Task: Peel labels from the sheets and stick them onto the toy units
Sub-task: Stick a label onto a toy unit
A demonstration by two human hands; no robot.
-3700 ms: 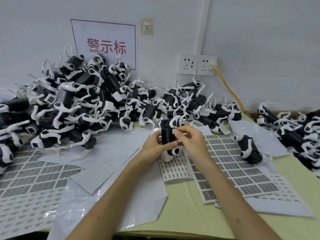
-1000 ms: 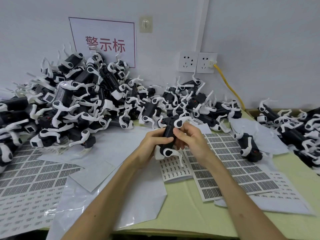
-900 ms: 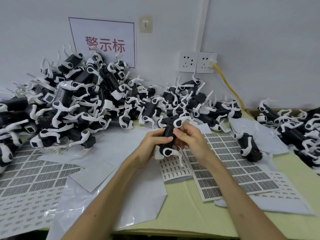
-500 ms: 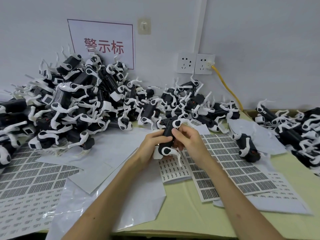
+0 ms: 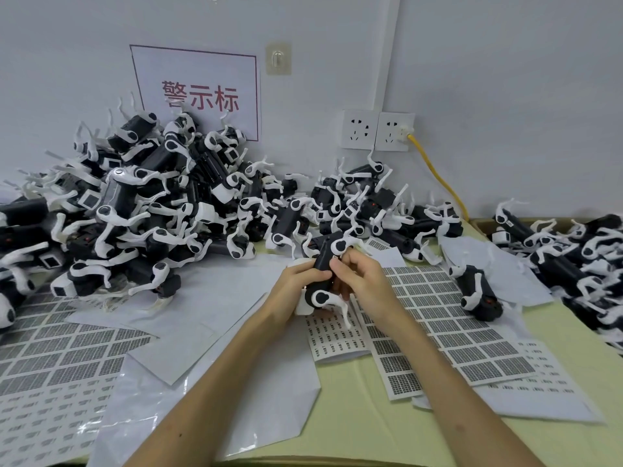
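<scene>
Both hands meet above the table (image 5: 364, 419), in front of the big heap of toys (image 5: 151, 210). One toy (image 5: 323, 264) sits between them — black body upright, white legs sticking out above and below. The left hand (image 5: 292, 293) wraps its fingers round the body from the left side. The right hand (image 5: 365, 281) curls against the right side, thumb tip on the black shell — whether it also pinches a label cannot be told. A label sheet (image 5: 332, 338) lies directly beneath.
</scene>
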